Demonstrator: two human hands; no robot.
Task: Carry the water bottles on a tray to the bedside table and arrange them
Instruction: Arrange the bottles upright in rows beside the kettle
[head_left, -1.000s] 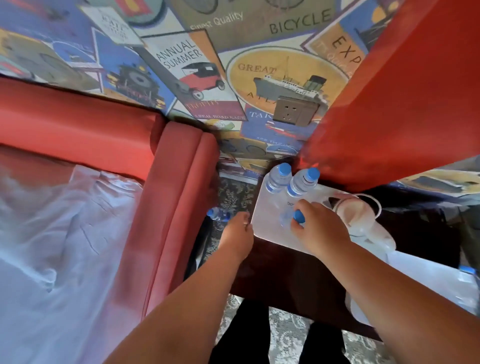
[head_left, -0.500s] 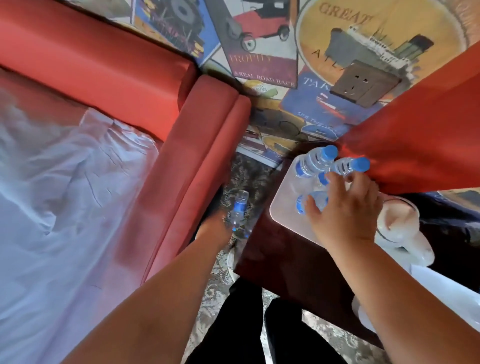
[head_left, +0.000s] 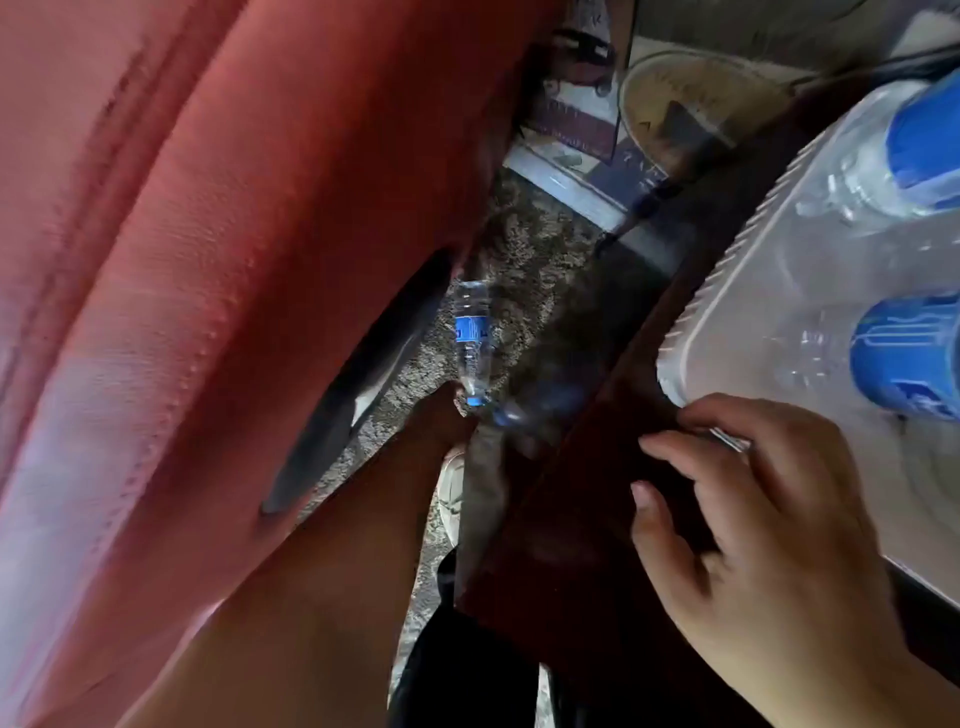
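Note:
A small clear water bottle with a blue label lies on the carpet in the gap between the bed and the bedside table, cap end towards me. My left hand reaches down to its cap end; its fingers are hidden, so a grip is not visible. On the table sits a white tray. Two blue-capped bottles stand on it, one at the far right and one nearer. My right hand rests on the table with fingers spread, its fingertips at the tray's near corner.
The red padded bed side fills the left. Patterned carpet covers the narrow gap. A white shoe shows beside the table's edge. A dark cable hangs by the wall behind the table.
The view has dropped much closer to the floor. My left hand went further down to the fallen bottle. My right hand left the bottles and moved to the tray's corner.

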